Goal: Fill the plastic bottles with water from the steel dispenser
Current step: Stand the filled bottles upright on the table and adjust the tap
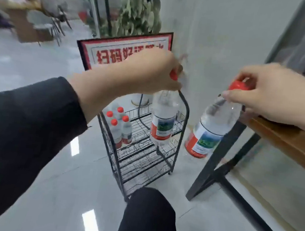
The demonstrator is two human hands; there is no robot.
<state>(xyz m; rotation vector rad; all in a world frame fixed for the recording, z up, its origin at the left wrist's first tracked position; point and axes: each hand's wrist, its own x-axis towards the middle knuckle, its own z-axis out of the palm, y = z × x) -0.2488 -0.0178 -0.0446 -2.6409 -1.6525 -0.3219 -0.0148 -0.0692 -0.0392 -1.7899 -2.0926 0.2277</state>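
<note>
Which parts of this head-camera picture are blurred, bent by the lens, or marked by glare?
Head view: the plants and far room are smeared by motion blur; the wide lens bends the wire rack and table leg; bright glare patches lie on the glossy floor.

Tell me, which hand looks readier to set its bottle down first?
Probably the right hand: its bottle hangs beside the wooden bench. The left hand holds its bottle above the wire rack, farther off.

Wire rack (182, 118) between hanging bottles (163, 123)
</note>
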